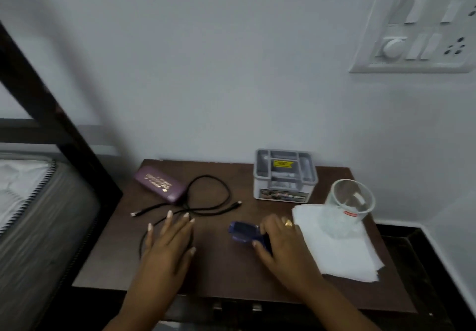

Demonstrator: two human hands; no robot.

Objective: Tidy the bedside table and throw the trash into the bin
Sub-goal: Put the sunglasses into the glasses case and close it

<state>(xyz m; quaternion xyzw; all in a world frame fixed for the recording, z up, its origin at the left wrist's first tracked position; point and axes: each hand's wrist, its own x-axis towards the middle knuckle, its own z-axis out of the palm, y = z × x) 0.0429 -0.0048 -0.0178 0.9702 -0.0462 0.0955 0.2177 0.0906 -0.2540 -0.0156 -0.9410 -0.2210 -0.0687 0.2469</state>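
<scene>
- The right hand grips a small blue plastic thing on the dark brown table; its free end points left.
- The left hand lies flat, fingers straight, on a thin black cable.

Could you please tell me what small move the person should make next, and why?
Probably lift the blue object with the right hand, whose fingers curl round it, toward the grey organiser box, which has open compartments. The left hand lies flat on the black cable, holding nothing.
</scene>
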